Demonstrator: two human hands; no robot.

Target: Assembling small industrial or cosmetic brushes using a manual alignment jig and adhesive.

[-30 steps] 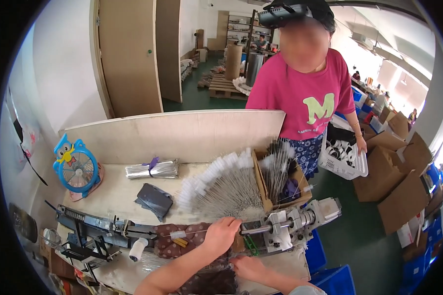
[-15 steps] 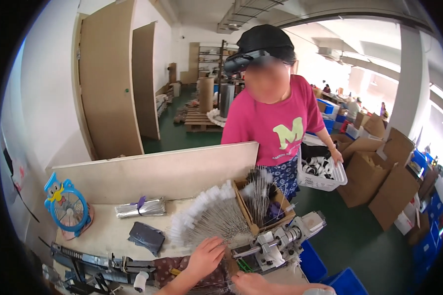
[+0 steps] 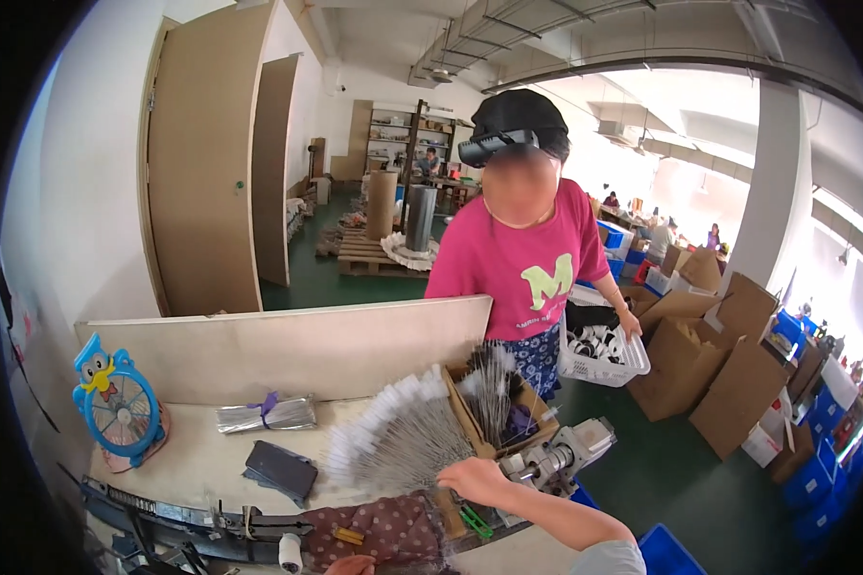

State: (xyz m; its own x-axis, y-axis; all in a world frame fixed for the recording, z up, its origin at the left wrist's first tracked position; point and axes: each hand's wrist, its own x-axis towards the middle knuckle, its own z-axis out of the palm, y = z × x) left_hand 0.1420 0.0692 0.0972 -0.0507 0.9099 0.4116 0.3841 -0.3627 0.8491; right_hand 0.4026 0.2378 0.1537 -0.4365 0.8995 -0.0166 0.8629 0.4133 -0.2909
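My right hand (image 3: 475, 480) reaches over the near end of a fan of thin wire-stemmed brushes (image 3: 408, 431) with white tips. Its fingers are bent together at the wire ends; whatever they grip is too small to make out. Only a bit of my left hand (image 3: 352, 565) shows at the lower edge, its fingers hidden, beside a brown dotted cloth (image 3: 393, 527). A small yellow-brown piece (image 3: 348, 536) lies on that cloth. Below my right wrist is a green-handled tool (image 3: 475, 522). A metal clamping machine (image 3: 566, 450) stands to the right.
An open cardboard box (image 3: 508, 443) holds more wire brushes. A blue toy-like fan (image 3: 122, 407), a tied silver bundle (image 3: 267, 413) and a dark folded pouch (image 3: 280, 471) lie leftward. Behind the board (image 3: 288, 353), a co-worker (image 3: 523, 259) holds a white basket (image 3: 604, 364).
My right hand has moved up and forward to the wire ends. My left hand has drawn back to the lower edge, uncovering the dotted cloth. The view has tilted up slightly.
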